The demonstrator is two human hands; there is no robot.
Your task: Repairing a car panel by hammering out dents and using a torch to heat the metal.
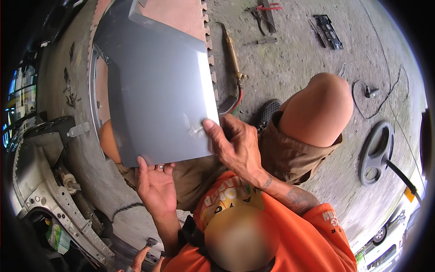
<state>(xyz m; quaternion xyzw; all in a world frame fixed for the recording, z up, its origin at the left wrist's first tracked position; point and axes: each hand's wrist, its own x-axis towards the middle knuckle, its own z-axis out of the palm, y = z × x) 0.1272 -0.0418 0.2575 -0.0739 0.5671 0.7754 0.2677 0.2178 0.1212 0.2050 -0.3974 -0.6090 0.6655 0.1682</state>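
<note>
A grey painted car body panel (154, 90), likely a fender, lies over my lap and stretches away from me. A whitish scuffed patch (196, 130) marks its near right corner. My left hand (157, 186) grips the near edge, thumb on the painted face and fingers curled underneath; a ring shows on one finger. At the right edge, my right hand (238, 143) has its thumb on the face beside the scuff. Its other fingers are bent at the edge and partly hidden behind the panel.
Pinkish foam mats (181, 18) lie under the panel's far end. A brass torch (234, 59) with a red hose rests right of them. Pliers (259, 20), a black bracket (328, 31), and a grey round-headed tool (377, 152) are on the concrete. Car body parts (54, 199) stand left.
</note>
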